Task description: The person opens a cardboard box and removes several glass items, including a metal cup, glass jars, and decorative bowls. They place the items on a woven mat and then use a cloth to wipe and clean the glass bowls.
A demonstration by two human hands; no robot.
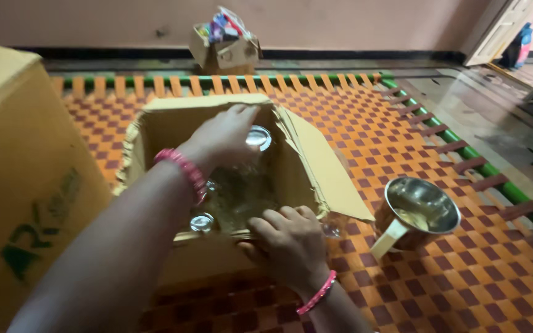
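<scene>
Hands over an open cardboard box that stands on a woven orange-and-brown checkered cot with a green frame. From my seat at the head view I read the left hand as reaching down into the box, its fingers curled over the shiny round lid of a glass jar; whether they are clamped on the jar or only rest on it I cannot tell, since the back of the hand hides the contact. The jar stands inside the box near its far wall, and only the lid and a part of the clear body show. The right hand lies on the near rim of the box, fingers bent over the edge and pressed on the cardboard, thumb out of sight. Both wrists carry pink bangles. Inside the box I make out a dim, glittering mass and a second small round lid near the left forearm; the rest of the contents is too dark and blurred to name. One flap of the box hangs open toward the right. Just beside that flap, apart from the box, a steel mug with a pale handle stands on the cot. A large yellow carton fills the left edge, cut off by the frame. Beyond the cot a small open box of mixed coloured items sits on the floor by the wall.
</scene>
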